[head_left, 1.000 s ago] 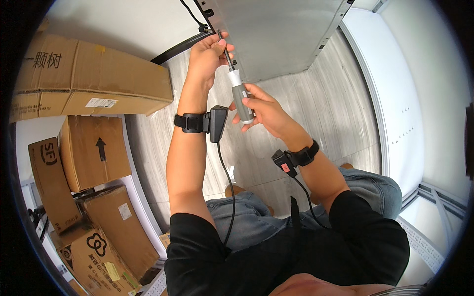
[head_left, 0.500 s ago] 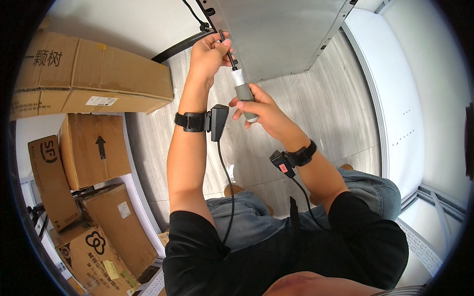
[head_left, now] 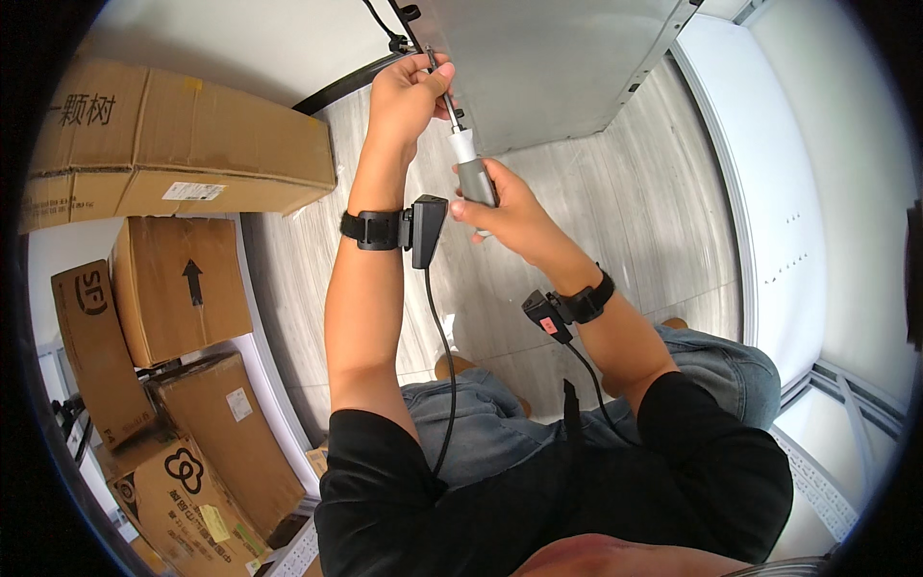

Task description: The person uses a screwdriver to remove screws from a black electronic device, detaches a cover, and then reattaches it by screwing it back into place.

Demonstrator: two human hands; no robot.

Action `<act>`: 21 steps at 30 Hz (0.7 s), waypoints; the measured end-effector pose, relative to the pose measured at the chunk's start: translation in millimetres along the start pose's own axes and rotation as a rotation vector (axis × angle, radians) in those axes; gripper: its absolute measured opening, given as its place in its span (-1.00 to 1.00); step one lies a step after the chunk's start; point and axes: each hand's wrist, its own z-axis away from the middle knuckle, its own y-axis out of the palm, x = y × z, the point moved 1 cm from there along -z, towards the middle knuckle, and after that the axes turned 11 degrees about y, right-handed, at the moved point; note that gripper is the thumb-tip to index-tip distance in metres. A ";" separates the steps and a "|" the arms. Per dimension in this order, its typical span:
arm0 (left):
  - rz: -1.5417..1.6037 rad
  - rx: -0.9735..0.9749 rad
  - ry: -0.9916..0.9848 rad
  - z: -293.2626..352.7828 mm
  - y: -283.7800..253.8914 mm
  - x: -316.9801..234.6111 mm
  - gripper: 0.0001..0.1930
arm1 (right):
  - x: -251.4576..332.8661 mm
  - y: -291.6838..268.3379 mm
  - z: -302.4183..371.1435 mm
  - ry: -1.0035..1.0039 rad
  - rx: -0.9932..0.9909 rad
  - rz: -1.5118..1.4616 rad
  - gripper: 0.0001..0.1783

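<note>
A screwdriver [head_left: 473, 179] with a grey handle and white collar slants up and to the left, its tip by the left edge of a grey metal panel [head_left: 548, 82]. My right hand [head_left: 514, 213] is wrapped round the handle, thumb along its lower end. Higher up, my left hand [head_left: 402, 98] pinches the metal shaft close to the tip. Fingers partly hide the tip, so I cannot tell whether a screw is in contact with it. Dark fittings show along the panel's edge near my fingertips.
Cardboard boxes [head_left: 231, 139] are stacked along the left side. A black cable [head_left: 380, 21] with a plug hangs beside the panel. Cords run from the black devices [head_left: 429, 231] strapped to my wrists. A white wall panel [head_left: 760, 173] stands at right, above a wood-look floor [head_left: 663, 202].
The screwdriver has shifted slightly upward. My right hand's fingers have closed further round the handle, and its thumb has moved down. The left hand stays by the tip.
</note>
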 end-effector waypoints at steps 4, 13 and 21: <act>0.135 -0.003 -0.025 1.5 -2.5 1.1 -0.75 | 5.2 -10.3 2.3 0.068 0.246 -0.361 -0.43; 0.040 -0.125 -0.009 -2.4 4.8 0.0 -0.70 | -0.3 -7.1 -2.7 0.025 -0.025 0.049 -0.47; 0.033 -0.190 -0.012 -6.6 4.3 4.8 -0.72 | -1.2 -8.2 -2.9 0.035 0.047 -0.136 -0.54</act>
